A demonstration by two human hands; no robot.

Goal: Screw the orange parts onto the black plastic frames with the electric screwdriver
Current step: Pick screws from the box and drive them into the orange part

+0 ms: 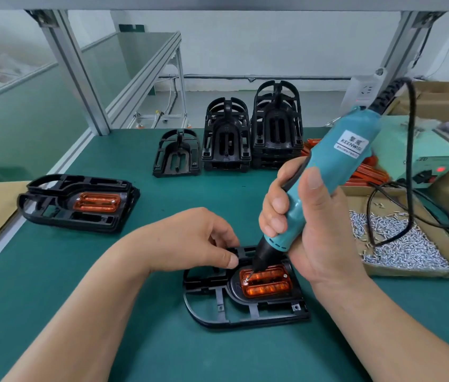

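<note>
**DESK:** Where to find the work?

**BENCH:** On the black frame (217,312) lying flat nearest the camera, with an orange part (266,282) seated in its oval bed. Driving a screw (245,281) at the left end of that part. Second screw (284,275) already in at the right end.

**DESK:** And the grips?

**BENCH:** Clamped round the barrel of the electric screwdriver (328,175) with the right hand (300,224). Bit leaning in from the frame's upper right, probably to keep the screw head in sight. Bearing on the frame's far edge with the left hand (190,241), fingers bent, apparently to stop it turning. Impossible to tell whether gripping a rail or merely resting there.

**DESK:** Around it?

**BENCH:** Left of the frame, finished-looking frames (52,213) stacked aside. Beyond it, bare frames (226,133) in stacks, waiting. Right of it, a cardboard tray of loose screws (399,244), handy for the driving hand. Farther right, spare orange parts (366,172) and a pale green power box (421,155) showing a red light. All on a green mat (162,340), under aluminium posts (80,78), with a pale wall behind.
</note>
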